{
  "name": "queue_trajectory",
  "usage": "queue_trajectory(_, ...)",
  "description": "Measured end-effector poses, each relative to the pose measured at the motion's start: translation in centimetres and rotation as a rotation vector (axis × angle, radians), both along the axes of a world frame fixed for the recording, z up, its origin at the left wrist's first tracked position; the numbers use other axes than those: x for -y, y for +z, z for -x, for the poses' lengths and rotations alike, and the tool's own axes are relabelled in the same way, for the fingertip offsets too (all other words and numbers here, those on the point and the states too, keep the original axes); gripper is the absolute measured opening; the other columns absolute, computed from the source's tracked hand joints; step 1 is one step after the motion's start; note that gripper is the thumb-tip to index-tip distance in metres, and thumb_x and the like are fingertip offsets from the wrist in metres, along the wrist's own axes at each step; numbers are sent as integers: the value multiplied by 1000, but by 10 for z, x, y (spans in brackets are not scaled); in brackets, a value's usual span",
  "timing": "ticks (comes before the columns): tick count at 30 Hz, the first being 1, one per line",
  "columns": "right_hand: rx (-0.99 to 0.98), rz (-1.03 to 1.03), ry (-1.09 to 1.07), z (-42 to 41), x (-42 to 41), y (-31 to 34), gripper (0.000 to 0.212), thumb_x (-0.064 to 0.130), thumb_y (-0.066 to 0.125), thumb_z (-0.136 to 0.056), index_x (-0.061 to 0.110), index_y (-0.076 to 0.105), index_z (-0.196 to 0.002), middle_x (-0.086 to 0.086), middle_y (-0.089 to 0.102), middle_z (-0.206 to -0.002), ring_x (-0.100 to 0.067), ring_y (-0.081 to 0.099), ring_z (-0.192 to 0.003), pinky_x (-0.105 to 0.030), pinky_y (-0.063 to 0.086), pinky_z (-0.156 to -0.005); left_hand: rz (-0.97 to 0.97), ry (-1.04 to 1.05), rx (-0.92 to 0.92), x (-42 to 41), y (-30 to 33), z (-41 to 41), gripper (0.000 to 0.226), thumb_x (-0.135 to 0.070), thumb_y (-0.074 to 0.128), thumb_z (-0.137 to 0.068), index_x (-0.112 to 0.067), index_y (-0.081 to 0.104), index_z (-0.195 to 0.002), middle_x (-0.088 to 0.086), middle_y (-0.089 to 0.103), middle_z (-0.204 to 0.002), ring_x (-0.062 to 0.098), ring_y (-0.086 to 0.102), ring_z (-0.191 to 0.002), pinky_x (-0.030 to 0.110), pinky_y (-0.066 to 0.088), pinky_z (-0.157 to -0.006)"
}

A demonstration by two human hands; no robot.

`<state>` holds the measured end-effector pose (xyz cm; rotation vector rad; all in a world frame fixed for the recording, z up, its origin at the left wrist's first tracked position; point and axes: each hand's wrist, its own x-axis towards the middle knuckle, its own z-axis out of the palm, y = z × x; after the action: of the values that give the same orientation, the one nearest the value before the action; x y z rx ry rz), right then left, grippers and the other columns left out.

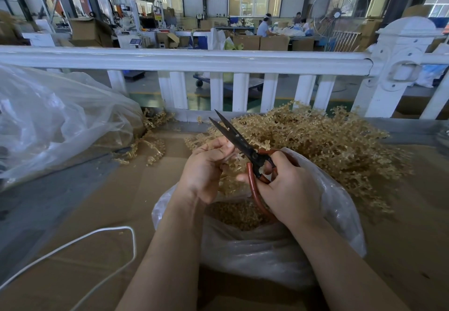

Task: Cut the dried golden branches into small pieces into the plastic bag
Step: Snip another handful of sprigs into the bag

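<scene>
Factory hall: cartons (274, 42), industrial fan (338, 15)

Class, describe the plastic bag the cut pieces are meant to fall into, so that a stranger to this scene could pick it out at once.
Start at the white railing across the back, then come down past the heap of golden branches to the two hands. The bag sits open directly beneath them, on the cardboard nearest the viewer. Unlike the larger clear bag at far left, it is smaller, and holds short golden cuttings.
</scene>
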<state>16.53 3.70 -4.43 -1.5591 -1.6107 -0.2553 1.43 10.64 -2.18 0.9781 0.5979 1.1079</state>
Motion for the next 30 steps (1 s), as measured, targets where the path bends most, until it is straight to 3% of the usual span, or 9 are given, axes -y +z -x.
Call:
queue_trajectory(5,-5,6,-7,0,-1,0,59,81,53,-71,23,49,-79,15,52,-63,-6,48,-55,-18,36,-49,-46,12,27,0,-1,0,26,-6,65,-76,0,59,-101,4,68,-75,11,65,-66,20,51,-62)
queue_trajectory(8,-5,2,-8,0,-2,-1,64,83,51,-72,19,54,-80,12,57,-66,-8,53,-57,-24,46,-50,-101,45,-25,-1,-2,-1,25,-1,61,-85,2,58,-110,8,67,-87,11,64,-75,18,50,-70)
queue_trajectory(12,-8,-5,-5,0,-1,-1,66,83,50,-72,18,56,-80,11,59,-67,-8,54,-56,-24,46,-49,-145,46,-76,-3,-4,-1,11,-2,60,-86,1,62,-97,5,69,-88,11,64,-81,20,49,-76)
queue_trajectory(16,-7,-17,-1,0,-1,-1,63,82,52,-73,19,51,-75,11,56,-60,-9,52,-51,-27,44,-45,-140,47,-78,-4,-5,-1,19,-3,61,-85,2,62,-104,8,69,-93,14,65,-86,25,48,-81)
queue_trajectory(20,-14,-3,3,-1,-1,-1,64,83,50,-72,20,47,-72,11,54,-59,-9,52,-50,-31,47,-44,-147,41,-76,-2,-3,-1,23,-10,65,-76,0,64,-97,4,71,-89,12,66,-82,23,49,-79)
queue_trajectory(23,-15,-25,15,-2,-2,-2,63,83,50,-72,20,46,-71,11,54,-58,-9,52,-49,-29,46,-43,-120,51,-55,-2,-2,-1,37,-10,65,-76,3,60,-111,6,69,-90,12,65,-79,27,47,-81)
queue_trajectory(27,-17,-21,30,-3,-4,-3,61,82,53,-72,21,47,-71,13,52,-58,-7,51,-48,-23,41,-43,-99,67,-45,-2,-2,-1,27,-9,66,-77,2,62,-102,2,72,-85,11,67,-78,27,48,-80)
queue_trajectory(30,-67,1,61,-2,-5,-5,56,80,55,-72,26,45,-70,17,47,-54,1,46,-48,-12,32,-46,-73,78,-3,-2,-1,-1,6,-6,65,-82,-8,68,-87,-1,72,-78,8,66,-70,19,52,-65)
